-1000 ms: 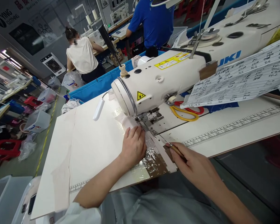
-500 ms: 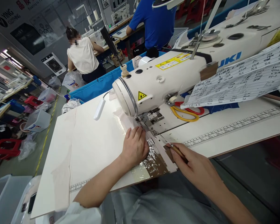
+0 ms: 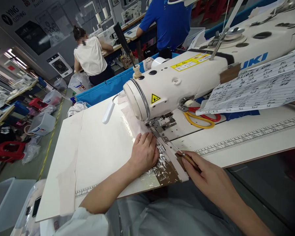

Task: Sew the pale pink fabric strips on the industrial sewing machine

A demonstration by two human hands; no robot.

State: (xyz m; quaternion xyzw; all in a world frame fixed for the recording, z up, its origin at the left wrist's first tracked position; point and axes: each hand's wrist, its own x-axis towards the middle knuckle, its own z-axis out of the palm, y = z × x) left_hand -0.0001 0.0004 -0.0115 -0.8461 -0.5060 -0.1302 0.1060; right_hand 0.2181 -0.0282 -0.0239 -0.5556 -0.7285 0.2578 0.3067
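My left hand [image 3: 144,151] lies with its fingers over pale pink fabric [image 3: 132,119], just in front of the needle area of a white sewing machine [image 3: 167,83]. No grip on the cloth shows, and the palm is hidden. In my right hand [image 3: 206,172] is an awl [image 3: 193,161], held by its brown wooden handle. Its thin metal shaft points up and left toward the presser foot, over a pale fabric strip [image 3: 178,164]. Shiny clear tape [image 3: 162,165] covers brown patches on the table beneath my left hand.
Scissors with red and yellow handles [image 3: 199,121] lie behind the needle plate. Handwritten sheets [image 3: 255,85] hang over the right side. A small white lamp [image 3: 108,112] stands left of the machine head. A blue cloth trough [image 3: 105,90] runs behind. Two people sit beyond.
The whole view has shifted slightly, so things appear a little farther right. Both hands keep nearly the same place by the machine, and the awl stays in my right hand.
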